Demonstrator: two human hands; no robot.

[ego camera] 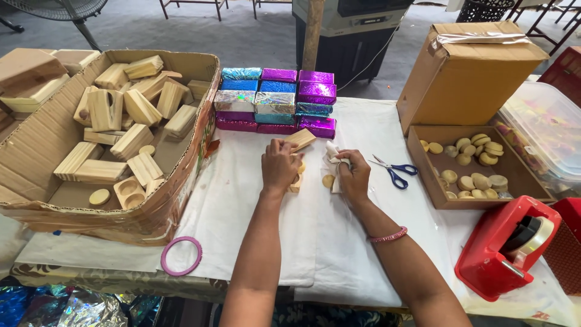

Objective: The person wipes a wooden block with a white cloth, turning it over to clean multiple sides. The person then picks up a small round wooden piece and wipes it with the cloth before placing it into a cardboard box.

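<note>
two hands on white cloth, left hand [279,165] fingers clamped on wooden block [301,139], right hand [353,175] fingers gripping white cloth wad [332,155]

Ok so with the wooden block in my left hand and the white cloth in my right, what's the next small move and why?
Probably bring the cloth in the right hand over to the block and wipe it. The left hand already holds the block tilted up off the sheet, and the two hands sit close together, so only a short reach is needed.

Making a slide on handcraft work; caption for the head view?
Left hand on a wooden block, right hand gripping white cloth, beside blue scissors.
</note>
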